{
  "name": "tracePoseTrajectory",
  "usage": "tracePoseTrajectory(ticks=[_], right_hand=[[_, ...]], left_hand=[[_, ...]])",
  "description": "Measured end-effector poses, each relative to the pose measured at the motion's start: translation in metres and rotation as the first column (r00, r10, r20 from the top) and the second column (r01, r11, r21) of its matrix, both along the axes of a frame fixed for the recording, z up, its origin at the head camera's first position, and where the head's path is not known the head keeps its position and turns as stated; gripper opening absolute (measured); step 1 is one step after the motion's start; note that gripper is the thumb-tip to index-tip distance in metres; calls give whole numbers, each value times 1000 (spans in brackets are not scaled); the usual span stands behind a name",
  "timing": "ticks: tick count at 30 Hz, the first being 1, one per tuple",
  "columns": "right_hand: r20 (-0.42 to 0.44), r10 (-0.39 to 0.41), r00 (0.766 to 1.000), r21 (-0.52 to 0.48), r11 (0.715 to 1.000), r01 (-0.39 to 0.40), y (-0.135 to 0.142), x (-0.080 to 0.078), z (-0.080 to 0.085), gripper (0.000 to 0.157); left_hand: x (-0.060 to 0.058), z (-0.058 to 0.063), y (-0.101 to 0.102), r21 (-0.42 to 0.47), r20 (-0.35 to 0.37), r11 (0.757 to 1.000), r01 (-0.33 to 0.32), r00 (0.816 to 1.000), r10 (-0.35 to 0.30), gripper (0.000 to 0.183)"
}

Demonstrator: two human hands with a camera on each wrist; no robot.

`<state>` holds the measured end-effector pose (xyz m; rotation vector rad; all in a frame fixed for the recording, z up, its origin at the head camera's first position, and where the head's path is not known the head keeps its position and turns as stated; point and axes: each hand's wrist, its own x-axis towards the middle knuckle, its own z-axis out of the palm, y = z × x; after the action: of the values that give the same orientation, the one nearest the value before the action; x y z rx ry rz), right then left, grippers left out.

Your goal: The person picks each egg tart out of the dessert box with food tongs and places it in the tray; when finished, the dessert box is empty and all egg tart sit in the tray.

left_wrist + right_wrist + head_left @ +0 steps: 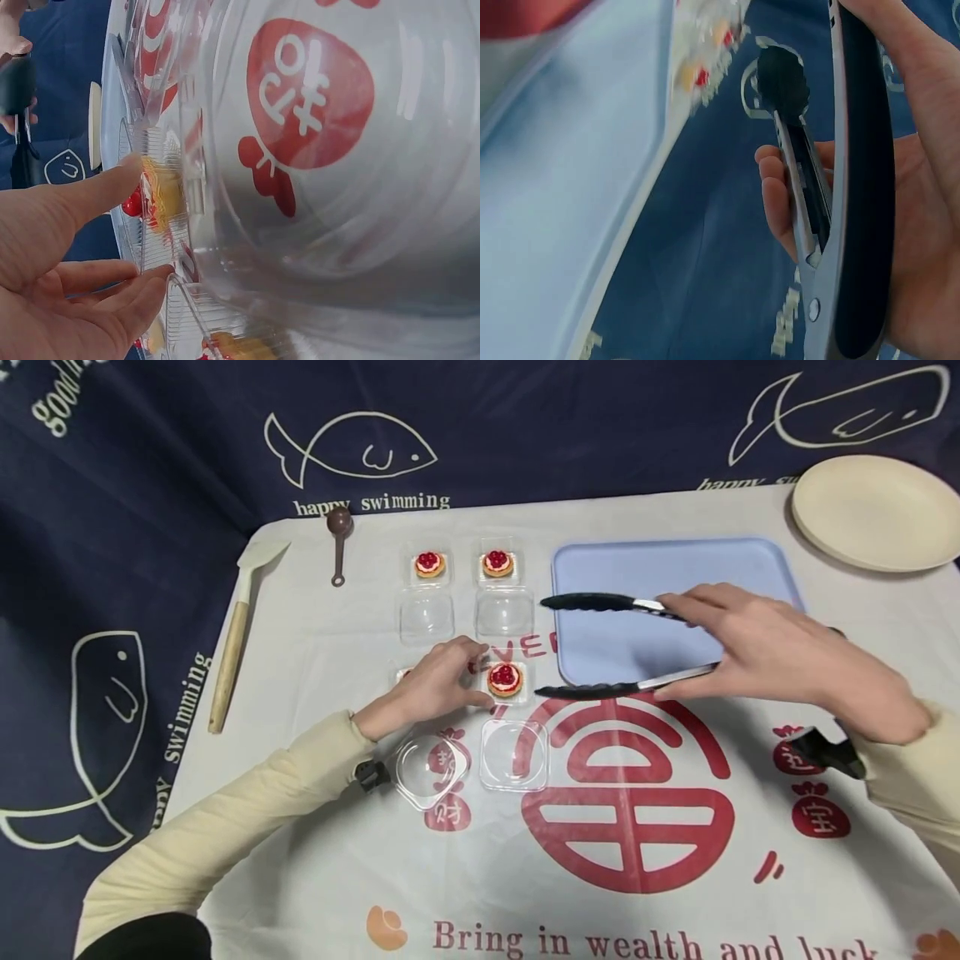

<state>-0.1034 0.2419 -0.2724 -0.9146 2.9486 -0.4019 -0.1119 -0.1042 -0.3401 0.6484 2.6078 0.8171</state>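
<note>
My left hand [438, 681] holds a clear plastic box [517, 693] by its left side, thumb and fingertips at opposite edges. In that box sits a small tart [504, 678] topped with red berries. My right hand [787, 647] grips a pair of metal tongs [592, 692] with black tips, spread apart over the blue tray's left side. The tips point left and stand to the right of the tart. Another boxed tart [236, 346] lies beside the held box in the left wrist view; from the head it is mostly hidden behind my left hand.
Two boxed tarts [430, 564] stand farther back, their clear lids folded toward me. Open lids [514, 756] also lie in front of my left hand. A blue tray [675, 560] and a cream plate [877, 514] are at right. A spatula [238, 643] and brown measuring spoon [339, 547] lie left.
</note>
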Motion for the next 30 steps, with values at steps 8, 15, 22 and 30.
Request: tracePoseTrajectory(ticks=[8, 15, 22, 30], right_hand=[[0, 125, 992, 103, 987, -125, -32, -11, -6, 89], [42, 131, 991, 145, 980, -136, -50, -18, -5, 80], [16, 167, 986, 167, 972, -168, -62, -25, -3, 72], [21, 197, 980, 227, 954, -196, -76, -28, 2, 66]], left_hand=[[0, 0, 1, -6, 10, 1000, 5, 1000, -5, 69], [0, 0, 0, -4, -27, 1000, 21, 999, -21, 67], [-1, 2, 1, -28, 1, 1000, 7, 1000, -7, 71], [-1, 2, 2, -26, 15, 1000, 4, 1000, -3, 67]])
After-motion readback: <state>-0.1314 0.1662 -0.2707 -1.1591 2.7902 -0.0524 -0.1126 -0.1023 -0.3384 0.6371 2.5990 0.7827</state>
